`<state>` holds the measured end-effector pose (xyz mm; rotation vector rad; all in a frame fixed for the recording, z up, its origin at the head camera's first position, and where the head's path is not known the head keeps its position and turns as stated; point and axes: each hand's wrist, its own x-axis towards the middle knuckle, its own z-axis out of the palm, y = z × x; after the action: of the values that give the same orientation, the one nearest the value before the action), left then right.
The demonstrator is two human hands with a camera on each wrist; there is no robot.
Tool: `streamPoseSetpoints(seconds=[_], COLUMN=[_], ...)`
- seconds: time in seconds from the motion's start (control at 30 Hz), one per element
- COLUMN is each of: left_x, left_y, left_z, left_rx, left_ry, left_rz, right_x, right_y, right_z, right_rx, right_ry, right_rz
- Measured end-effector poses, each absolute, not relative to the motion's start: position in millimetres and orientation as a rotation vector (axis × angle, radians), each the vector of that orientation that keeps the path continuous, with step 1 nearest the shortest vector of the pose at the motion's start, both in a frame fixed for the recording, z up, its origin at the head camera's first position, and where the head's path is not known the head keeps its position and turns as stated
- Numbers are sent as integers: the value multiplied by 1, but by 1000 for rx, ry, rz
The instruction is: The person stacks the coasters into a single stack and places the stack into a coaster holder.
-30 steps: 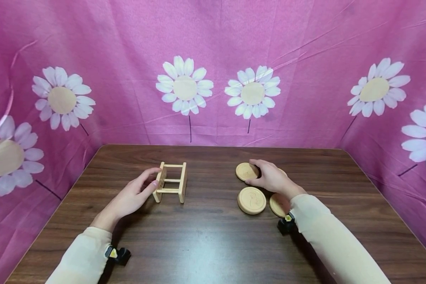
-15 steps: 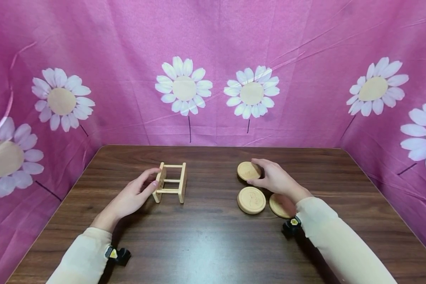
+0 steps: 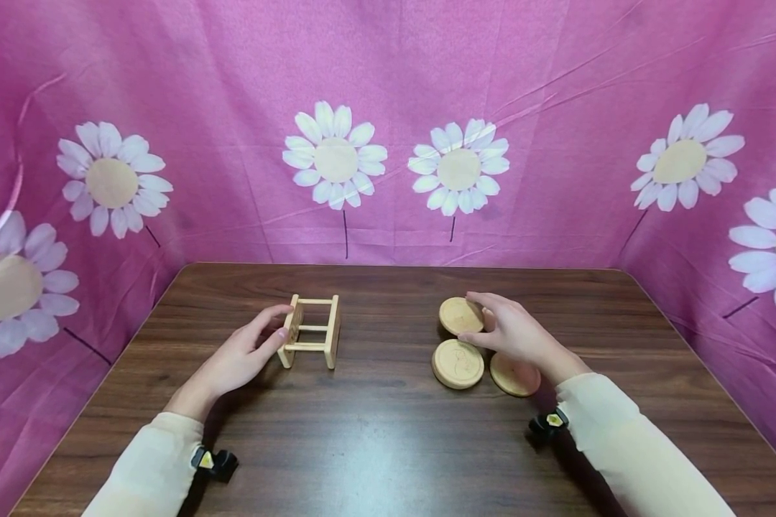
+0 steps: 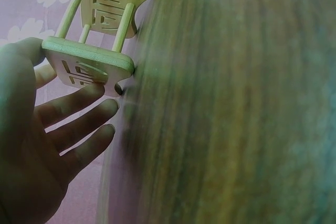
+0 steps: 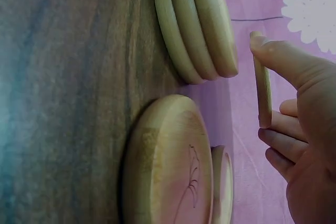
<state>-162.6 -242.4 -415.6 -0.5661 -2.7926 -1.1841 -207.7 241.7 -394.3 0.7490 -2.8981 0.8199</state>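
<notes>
A small wooden coaster rack (image 3: 310, 348), two cut-out side panels joined by rods, stands on the table at the left. My left hand (image 3: 244, 355) holds its near panel by thumb and index finger; the other fingers (image 4: 81, 142) are spread loosely beside the carved face. My right hand (image 3: 520, 332) pinches a round wooden coaster (image 3: 461, 316) by its edge. Seen edge-on in the right wrist view, this coaster (image 5: 262, 90) is up off the table. Below it lies a stack of coasters (image 3: 458, 364), with another coaster (image 3: 514, 375) to the right, partly under my wrist.
One further coaster (image 5: 223, 182) shows behind the nearest one in the right wrist view. The brown wood-grain table (image 3: 368, 431) extends between and in front of my hands. A pink cloth (image 3: 394, 72) with white daisies hangs behind it and along both sides.
My right hand has lifted the coaster and drawn it slightly right and toward me. The coaster under the right wrist is more exposed. The left hand and rack stay put.
</notes>
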Motion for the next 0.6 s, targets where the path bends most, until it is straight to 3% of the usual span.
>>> streamPoseSetpoints(seconds=[0.6], left_x=[-162], left_y=[-242], left_z=[-416], left_rx=[-569], left_ry=[-2789], left_rz=[-1188], right_x=[-178], right_y=[240], right_z=[-392], right_rx=[813], right_ry=[-2820], right_rz=[766])
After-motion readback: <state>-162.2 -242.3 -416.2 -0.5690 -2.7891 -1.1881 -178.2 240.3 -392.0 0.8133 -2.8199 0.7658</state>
